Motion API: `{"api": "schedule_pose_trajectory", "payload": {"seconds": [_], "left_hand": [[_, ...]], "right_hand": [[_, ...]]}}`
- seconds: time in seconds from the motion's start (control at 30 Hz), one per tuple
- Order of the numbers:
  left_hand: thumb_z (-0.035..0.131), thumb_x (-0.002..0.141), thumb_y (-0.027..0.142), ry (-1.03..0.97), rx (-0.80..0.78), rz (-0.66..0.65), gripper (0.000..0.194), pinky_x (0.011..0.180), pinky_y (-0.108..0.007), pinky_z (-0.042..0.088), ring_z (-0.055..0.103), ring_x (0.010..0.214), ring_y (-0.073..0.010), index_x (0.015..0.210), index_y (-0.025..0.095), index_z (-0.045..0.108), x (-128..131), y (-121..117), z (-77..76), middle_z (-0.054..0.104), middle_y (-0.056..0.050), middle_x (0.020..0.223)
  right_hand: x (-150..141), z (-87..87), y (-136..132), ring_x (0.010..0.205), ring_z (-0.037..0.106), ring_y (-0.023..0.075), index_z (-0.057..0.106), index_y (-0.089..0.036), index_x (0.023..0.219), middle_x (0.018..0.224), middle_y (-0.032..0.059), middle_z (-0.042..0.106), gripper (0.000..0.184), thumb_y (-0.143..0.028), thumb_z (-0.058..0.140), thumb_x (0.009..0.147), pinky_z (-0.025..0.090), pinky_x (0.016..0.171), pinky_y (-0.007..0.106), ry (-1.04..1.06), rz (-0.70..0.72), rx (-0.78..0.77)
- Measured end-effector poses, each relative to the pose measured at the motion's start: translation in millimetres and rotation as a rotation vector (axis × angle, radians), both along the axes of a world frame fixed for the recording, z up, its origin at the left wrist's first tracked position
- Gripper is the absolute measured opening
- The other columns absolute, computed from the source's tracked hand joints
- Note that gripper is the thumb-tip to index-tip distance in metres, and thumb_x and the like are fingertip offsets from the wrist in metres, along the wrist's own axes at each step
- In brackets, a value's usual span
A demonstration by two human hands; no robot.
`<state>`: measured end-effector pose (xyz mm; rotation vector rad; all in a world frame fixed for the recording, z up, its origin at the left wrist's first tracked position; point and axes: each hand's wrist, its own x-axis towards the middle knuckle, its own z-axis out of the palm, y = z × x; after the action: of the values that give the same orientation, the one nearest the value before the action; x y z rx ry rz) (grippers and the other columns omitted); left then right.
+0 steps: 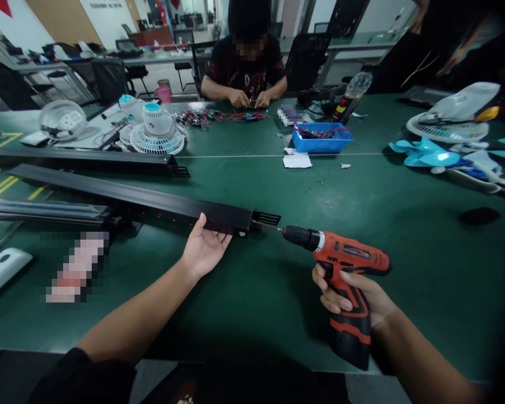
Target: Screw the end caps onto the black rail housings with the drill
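My right hand (pixel 349 292) is wrapped round the grip of an orange and black cordless drill (pixel 349 252), pointing left. Its long thin bit reaches the end of a long black metal profile (pixel 164 203); whether it sits in a screw there I cannot make out. Under and beside that end, my left hand (pixel 206 244) grips the profile, thumb on the near side and fingers beneath. A slotted black tab (pixel 267 217) sticks out from the profile's end.
Another black profile (pixel 109 160) lies behind, and shiny metal lengths (pixel 46 210) lie at left. White fan parts (pixel 157 132), a blue bin (pixel 322 138) of wires and blue fan blades (pixel 429 152) stand farther off. Across the table a person (pixel 248 67) handles small wired parts.
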<state>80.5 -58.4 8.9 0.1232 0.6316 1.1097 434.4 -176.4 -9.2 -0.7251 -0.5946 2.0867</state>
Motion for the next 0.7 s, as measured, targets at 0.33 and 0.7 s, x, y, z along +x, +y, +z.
{"api": "schedule_pose_trajectory", "payload": {"seconds": [0.33, 0.7], "left_hand": [[0.06, 0.109, 0.046, 0.019, -0.038, 0.02, 0.049, 0.118, -0.037, 0.054, 0.076, 0.123, -0.0241, 0.15, 0.02, 0.062, 3.8, -0.8, 6.8, 0.082, -0.008, 0.126], [0.062, 0.109, 0.046, -0.009, -0.038, 0.02, 0.041, 0.122, -0.037, 0.051, 0.076, 0.123, -0.0238, 0.139, 0.019, 0.069, 2.3, -1.0, 5.8, 0.082, -0.008, 0.125]], "right_hand": [[-2.5, 2.0, 0.7, 0.046, 0.04, 0.0023, 0.079, -0.02, 0.116, 0.093, 0.0021, 0.072, 0.033, -0.047, 0.079, 0.098, 0.055, 0.056, 0.024, 0.041, -0.029, -0.036], [-2.3, 2.5, -0.5, 0.045, 0.053, 0.0072, 0.082, -0.014, 0.105, 0.071, -0.0004, 0.069, 0.044, -0.057, 0.084, 0.094, 0.053, 0.054, 0.025, 0.056, -0.083, -0.128]]}}
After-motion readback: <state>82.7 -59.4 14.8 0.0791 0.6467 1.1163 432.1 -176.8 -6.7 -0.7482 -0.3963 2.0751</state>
